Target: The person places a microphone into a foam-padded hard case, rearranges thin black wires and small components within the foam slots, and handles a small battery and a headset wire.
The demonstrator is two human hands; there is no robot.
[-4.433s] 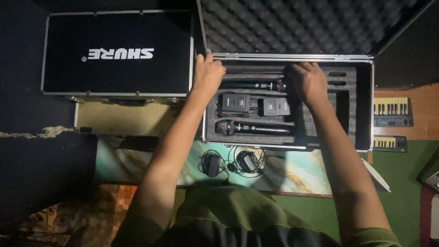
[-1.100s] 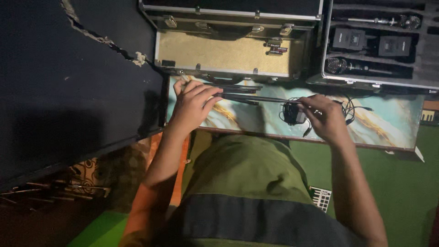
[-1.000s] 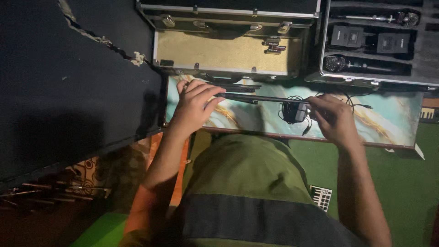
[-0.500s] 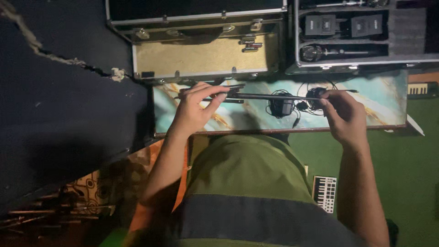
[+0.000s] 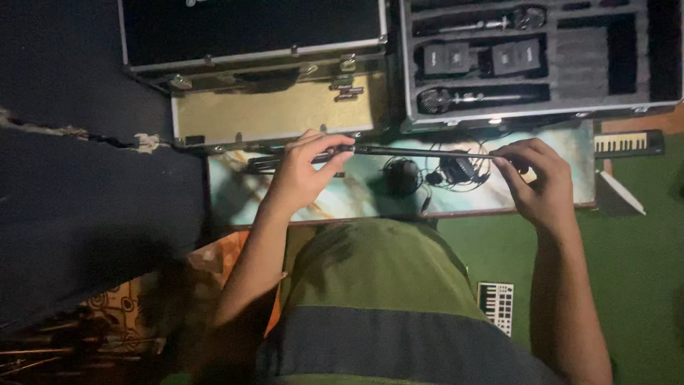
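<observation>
two hands are kept on a thin black rod [image 5: 420,151] | left hand [image 5: 303,178] pinches one end, right hand [image 5: 538,178] the other | rod is raised level over marbled board [image 5: 285,207], no longer resting | open foam case [image 5: 541,57] behind

Two cases are seen at top: a closed silver-edged black flight case [image 5: 249,32], top left, w/ white lettering at its upper edge, and an open foam-lined mic case [image 5: 541,60], top right, w/ black cut-outs. No screens or signs are seen.
</observation>
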